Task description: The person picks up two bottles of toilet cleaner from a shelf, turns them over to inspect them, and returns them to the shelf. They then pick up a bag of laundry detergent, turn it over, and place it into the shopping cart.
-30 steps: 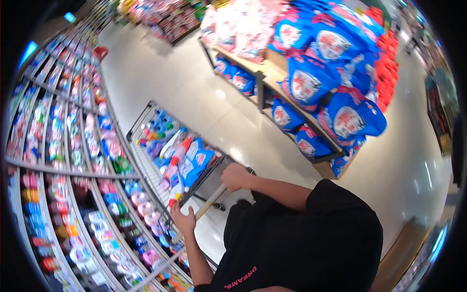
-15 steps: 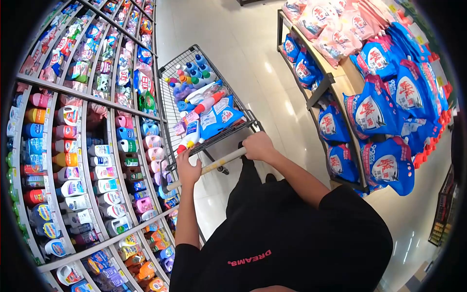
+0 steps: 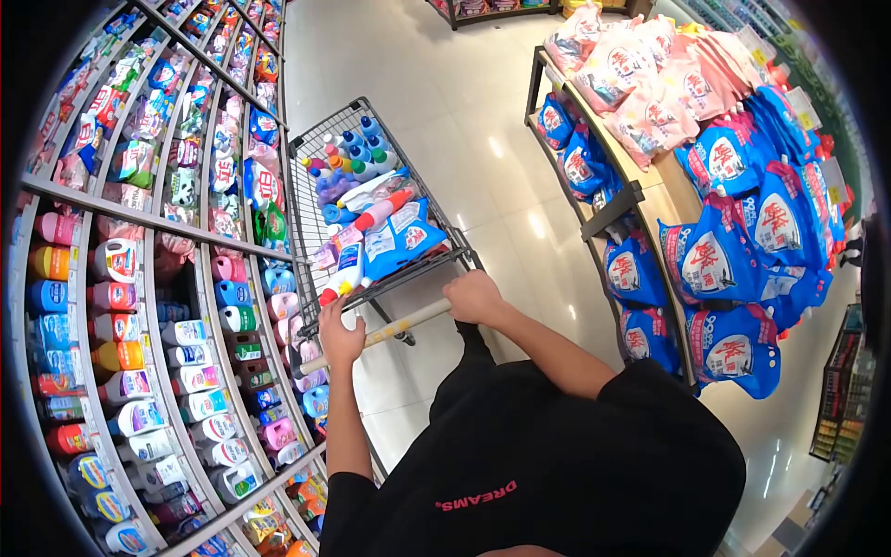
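My right hand (image 3: 474,297) is wrapped round the right part of the pale handle (image 3: 404,325) of a shopping cart (image 3: 373,278). Further left on the same bar lies my left hand (image 3: 342,338), its thumb standing apart and its fingers reaching over the front, close to a white bottle (image 3: 347,269) with a red cap. A large blue bag (image 3: 408,239) fills the near right of the basket. Beside it lies a pink bottle (image 3: 382,210), and several blue-capped bottles (image 3: 364,148) stand towards the far end.
Along the left runs a tall shelf (image 3: 153,209) packed with detergent bottles and bags. To the right, a display stand (image 3: 613,215) carries blue bags (image 3: 713,265) and pink bags (image 3: 650,88). Pale tiled floor (image 3: 445,111) lies between them. Another display (image 3: 497,11) stands at the far end.
The cart and both my hands sit slightly lower and further left in view. The left shelf has shifted left, and more of the far display shows. Both hands stay on the handle.
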